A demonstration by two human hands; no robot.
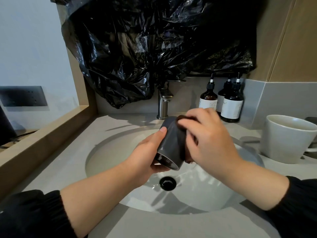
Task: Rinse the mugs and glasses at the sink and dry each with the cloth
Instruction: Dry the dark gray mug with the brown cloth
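Dark grey in glaze, a cylindrical ceramic mug (171,143) is held tilted above the pale oval sink basin (106,152), its base turned near. It is gripped from the left by the left hand (145,155). A dark cloth (184,118) is clamped against its far end by the curled right hand (209,138). A white ceramic mug (284,140) stands on the grey counter (274,169), far right.

White mug (284,140) partly beyond the right edge; bottle labels (231,109) illegible.

A bathroom: a round sink (109,152) set in a grey bench (75,162), a steel tap (163,107), and pump bottles (208,100) by a tiled wall (283,98).
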